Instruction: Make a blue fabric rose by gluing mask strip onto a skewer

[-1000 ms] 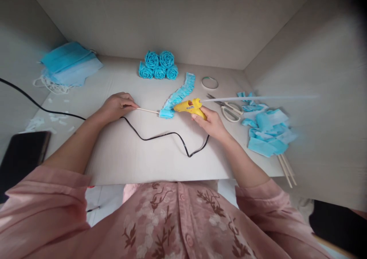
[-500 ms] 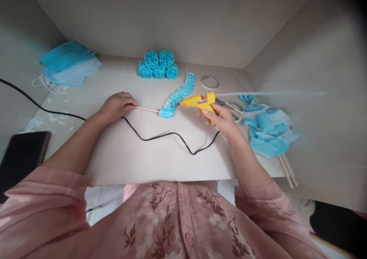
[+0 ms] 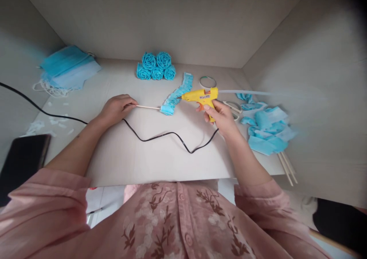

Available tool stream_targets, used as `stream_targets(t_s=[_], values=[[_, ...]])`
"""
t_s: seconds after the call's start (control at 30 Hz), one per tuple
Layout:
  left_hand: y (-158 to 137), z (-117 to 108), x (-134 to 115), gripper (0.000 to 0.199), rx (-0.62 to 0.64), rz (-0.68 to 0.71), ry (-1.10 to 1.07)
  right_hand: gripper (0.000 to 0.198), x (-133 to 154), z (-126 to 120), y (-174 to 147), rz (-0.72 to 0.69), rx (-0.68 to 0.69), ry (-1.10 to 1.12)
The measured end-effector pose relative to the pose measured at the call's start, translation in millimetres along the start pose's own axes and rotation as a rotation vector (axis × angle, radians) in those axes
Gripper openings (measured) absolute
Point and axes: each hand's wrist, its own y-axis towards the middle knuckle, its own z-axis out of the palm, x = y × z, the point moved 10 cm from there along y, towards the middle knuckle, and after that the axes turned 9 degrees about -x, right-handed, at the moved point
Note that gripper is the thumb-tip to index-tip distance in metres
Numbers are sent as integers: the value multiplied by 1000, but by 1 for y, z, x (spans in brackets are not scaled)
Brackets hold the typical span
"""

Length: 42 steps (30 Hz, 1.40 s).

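Between the fingers of my left hand is a thin wooden stick. Its far end meets the lower end of a ruffled blue strip, which lies slantwise on the table. My right hand grips a yellow glue gun, fingers around the handle by the orange trigger. The nozzle points left and is at the strip's right edge; whether it touches, I cannot tell. A long clear glue stick juts from the gun's back. A black cord runs from the gun across the table toward my left arm.
Several rolled blue flowers are stacked at the back. Face masks lie back left, a phone and white scraps at left. Right are scissors, blue cut pieces and wooden sticks. A tape ring lies behind the gun.
The glue gun has shifted slightly right and up along the ruffled strip. The strip's lower end looks slightly more folded over the stick's tip. My left hand stays on the stick.
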Motion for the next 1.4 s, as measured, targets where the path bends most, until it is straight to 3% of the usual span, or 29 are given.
stream_targets(t_s=[0.8, 1.4], values=[[0, 2, 12, 40, 4, -105, -118, 48, -4, -6, 2, 13, -68, 5], [0, -5, 17, 42, -36, -187, -71, 49, -12, -16, 8, 37, -118, 35]])
